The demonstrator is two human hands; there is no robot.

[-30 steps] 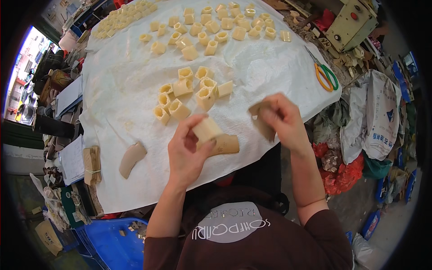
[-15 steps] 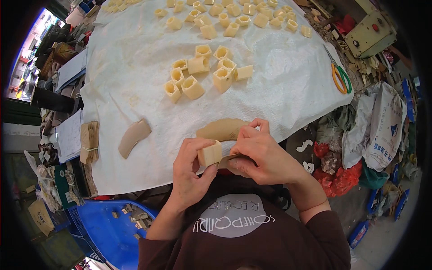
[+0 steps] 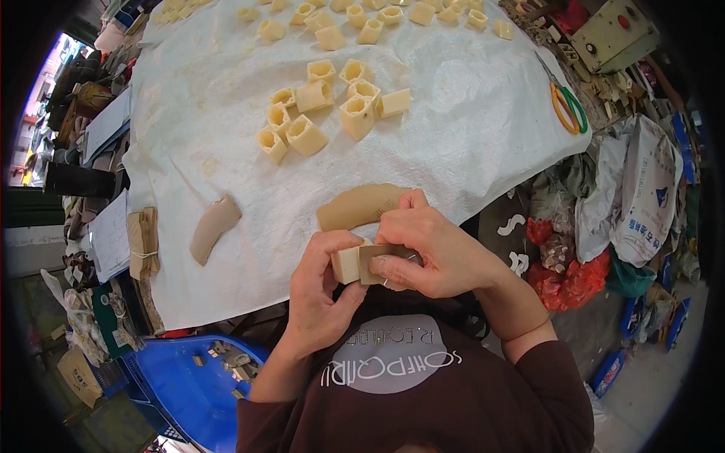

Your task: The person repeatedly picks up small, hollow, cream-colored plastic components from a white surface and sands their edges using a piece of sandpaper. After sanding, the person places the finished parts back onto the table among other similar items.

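My left hand [image 3: 321, 294] grips a small cream square block [image 3: 347, 264] close to my chest. My right hand [image 3: 427, 249] presses a tan piece of sandpaper [image 3: 381, 260] against the block's side. Just beyond my hands a larger curved tan sheet [image 3: 355, 208] lies on the white cloth [image 3: 226, 113]. A cluster of hollow cream square blocks [image 3: 325, 106] sits farther up on the cloth, and several more blocks [image 3: 362, 19] line the far edge.
Another curved tan piece [image 3: 214, 226] lies at the cloth's left. A tied bundle of tan sheets [image 3: 142, 241] sits off its left edge. Green-and-orange scissors [image 3: 566, 106] lie at the right. A blue crate [image 3: 189, 377] stands below left; bags pile up at right.
My hands have come together close to my body; the right hand brought the sandpaper from above the table onto the block held by my left hand. The view tilted down.
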